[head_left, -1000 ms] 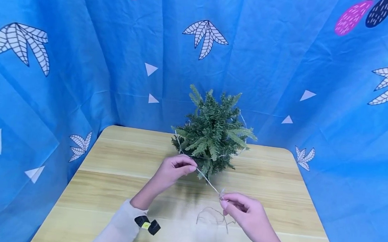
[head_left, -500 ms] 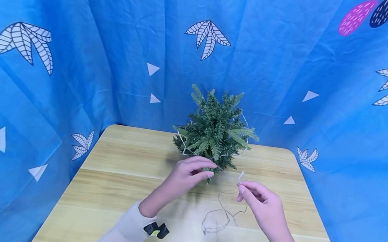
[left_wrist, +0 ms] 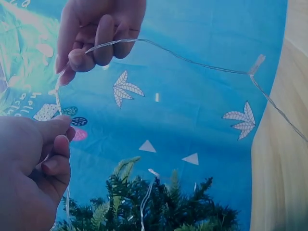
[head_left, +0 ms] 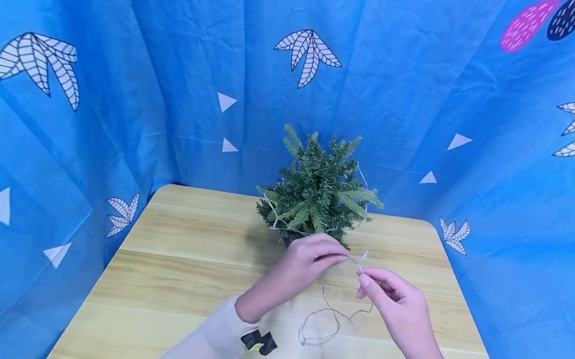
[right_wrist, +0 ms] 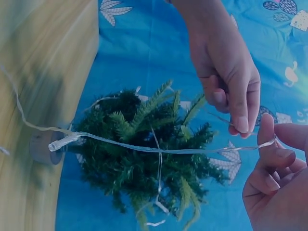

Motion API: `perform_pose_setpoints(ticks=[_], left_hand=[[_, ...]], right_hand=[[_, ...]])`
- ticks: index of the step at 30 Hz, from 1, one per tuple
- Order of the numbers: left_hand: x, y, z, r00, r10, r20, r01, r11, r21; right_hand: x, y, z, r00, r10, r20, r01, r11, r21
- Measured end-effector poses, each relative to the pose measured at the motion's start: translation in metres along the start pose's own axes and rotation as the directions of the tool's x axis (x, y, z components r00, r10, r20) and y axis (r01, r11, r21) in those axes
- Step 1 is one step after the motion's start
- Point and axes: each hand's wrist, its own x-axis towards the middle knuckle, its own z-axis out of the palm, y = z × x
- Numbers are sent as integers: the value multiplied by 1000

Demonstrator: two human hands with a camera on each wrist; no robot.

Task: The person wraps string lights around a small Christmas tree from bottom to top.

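A thin clear string of fairy lights point(right_wrist: 187, 151) runs between both hands in front of a small green artificial Christmas tree point(head_left: 317, 190). My left hand point(head_left: 307, 269) pinches the wire between thumb and fingertips just before the lower branches. To its right, my right hand point(head_left: 399, 306) pinches the same string close to a small clear bulb point(head_left: 365, 256). Little distance separates the fingertips. From the right hand a loose length with another bulb point(right_wrist: 64, 141) droops toward the table. Part of the string is wound around the tree, partly hidden by its needles.
A loose loop of wire point(head_left: 302, 326) lies on the light wooden table point(head_left: 165, 283) below the hands. The tree's round base point(right_wrist: 45, 148) shows in the right wrist view. Blue patterned cloth point(head_left: 254, 85) hangs behind and at both sides.
My left hand has moved right along the wire, toward the right hand. My right hand has shifted right and slightly up, and more loose string shows below it.
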Motion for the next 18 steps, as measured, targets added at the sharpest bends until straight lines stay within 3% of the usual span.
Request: perform_pose_setpoints(ticks=[9,14,18], left_hand=[[12,0,8,992,-91,-91,90,996,-19],[15,3,12,991,-121,-51,121,993,-12],[22,8,18,994,-108,-19,108,994,3]], right_hand=[[-3,10,-17,997,74,-10,-75,995,-66],[1,10,-28,995,67,-74,-75,991,-108],[6,7,-32,991,57,-119,-67,994,-82]])
